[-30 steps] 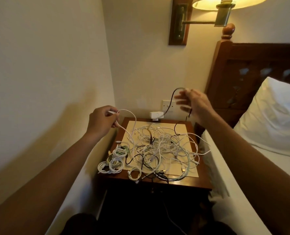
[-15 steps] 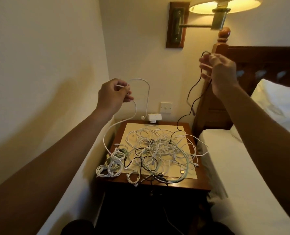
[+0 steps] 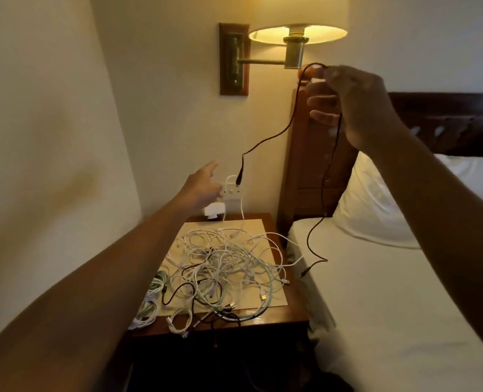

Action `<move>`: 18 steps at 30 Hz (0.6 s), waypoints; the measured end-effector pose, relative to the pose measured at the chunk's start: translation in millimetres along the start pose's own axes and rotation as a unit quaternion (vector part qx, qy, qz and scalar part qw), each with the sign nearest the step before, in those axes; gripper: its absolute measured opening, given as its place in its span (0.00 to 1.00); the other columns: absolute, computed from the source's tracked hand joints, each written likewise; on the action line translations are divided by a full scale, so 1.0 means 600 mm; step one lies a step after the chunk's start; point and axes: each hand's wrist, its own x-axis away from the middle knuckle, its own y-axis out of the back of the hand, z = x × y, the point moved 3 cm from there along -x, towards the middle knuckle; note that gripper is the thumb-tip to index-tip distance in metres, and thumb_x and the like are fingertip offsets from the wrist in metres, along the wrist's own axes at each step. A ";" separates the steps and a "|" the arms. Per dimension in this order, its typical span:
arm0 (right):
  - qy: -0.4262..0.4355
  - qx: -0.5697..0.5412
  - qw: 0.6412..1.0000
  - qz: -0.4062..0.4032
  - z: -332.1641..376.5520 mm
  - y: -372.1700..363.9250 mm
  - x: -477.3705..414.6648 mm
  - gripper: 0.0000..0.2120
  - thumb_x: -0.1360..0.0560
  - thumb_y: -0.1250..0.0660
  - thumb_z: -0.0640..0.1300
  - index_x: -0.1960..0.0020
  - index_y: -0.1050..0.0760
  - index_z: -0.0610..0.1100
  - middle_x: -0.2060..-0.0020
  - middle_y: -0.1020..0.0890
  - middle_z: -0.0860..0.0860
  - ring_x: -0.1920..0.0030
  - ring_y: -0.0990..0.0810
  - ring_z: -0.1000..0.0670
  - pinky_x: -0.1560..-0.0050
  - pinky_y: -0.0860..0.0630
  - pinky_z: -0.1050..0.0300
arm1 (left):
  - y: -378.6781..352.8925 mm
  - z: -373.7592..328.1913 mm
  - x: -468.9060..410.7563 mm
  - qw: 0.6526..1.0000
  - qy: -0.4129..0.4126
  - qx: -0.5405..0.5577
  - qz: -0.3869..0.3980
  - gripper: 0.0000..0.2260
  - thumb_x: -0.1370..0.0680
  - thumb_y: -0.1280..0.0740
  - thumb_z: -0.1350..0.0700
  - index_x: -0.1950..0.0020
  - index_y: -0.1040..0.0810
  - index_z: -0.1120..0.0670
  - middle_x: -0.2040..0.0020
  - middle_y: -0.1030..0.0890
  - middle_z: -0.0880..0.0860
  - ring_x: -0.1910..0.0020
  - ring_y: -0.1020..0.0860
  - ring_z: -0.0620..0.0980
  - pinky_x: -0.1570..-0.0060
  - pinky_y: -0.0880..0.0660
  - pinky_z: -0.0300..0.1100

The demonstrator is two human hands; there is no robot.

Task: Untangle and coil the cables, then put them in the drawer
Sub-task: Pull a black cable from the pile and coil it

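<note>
My right hand point(image 3: 350, 106) is raised near the lamp and pinches a thin black cable point(image 3: 288, 128) at its bend. One strand hangs to a plug just right of my left hand; the other drops to the bed edge. My left hand point(image 3: 202, 188) reaches toward the wall above the nightstand, forefinger out, lower fingers seemingly curled on a white cable point(image 3: 241, 212) that runs down to the pile. A tangle of white and black cables point(image 3: 229, 264) lies on a paper mat point(image 3: 275, 297). Coiled white and green cables point(image 3: 149, 304) sit at the nightstand's front left. No drawer shows.
The wooden nightstand point(image 3: 294, 316) stands between a wall on the left and the bed point(image 3: 390, 321) on the right. A white charger point(image 3: 213, 212) is plugged in at the wall. A wall lamp point(image 3: 296, 35), headboard post point(image 3: 311, 171) and pillow point(image 3: 376, 202) are near my right hand.
My right hand rose and pulled the black cable free of the pile, its end now on the bed. My left hand dropped and moved toward the wall; the white loop it held has shrunk.
</note>
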 end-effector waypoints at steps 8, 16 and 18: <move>0.014 0.187 0.963 0.193 -0.016 -0.072 0.087 0.11 0.15 0.39 0.46 0.41 0.18 0.47 0.66 0.20 0.52 0.70 0.25 0.55 0.70 0.29 0.63 | 0.020 -0.134 0.090 0.969 -0.068 0.224 0.078 0.20 0.17 0.39 0.39 0.29 0.30 0.49 0.35 0.20 0.53 0.38 0.20 0.49 0.38 0.26 0.50; 0.020 0.201 0.959 0.198 -0.064 -0.076 0.131 0.12 0.15 0.39 0.47 0.44 0.17 0.47 0.74 0.25 0.57 0.75 0.30 0.58 0.73 0.35 0.70 | 0.013 -0.089 0.226 0.953 0.019 0.275 0.124 0.11 0.15 0.39 0.55 0.45 0.19 0.61 0.68 0.33 0.51 0.71 0.34 0.47 0.71 0.30 0.39; -0.009 0.200 0.947 0.252 -0.101 -0.056 0.160 0.12 0.15 0.39 0.46 0.46 0.16 0.47 0.73 0.26 0.51 0.75 0.32 0.56 0.73 0.35 0.68 | 0.053 -0.050 0.235 0.972 0.017 0.220 0.077 0.12 0.15 0.37 0.54 0.48 0.17 0.60 0.69 0.37 0.51 0.72 0.40 0.47 0.74 0.40 0.38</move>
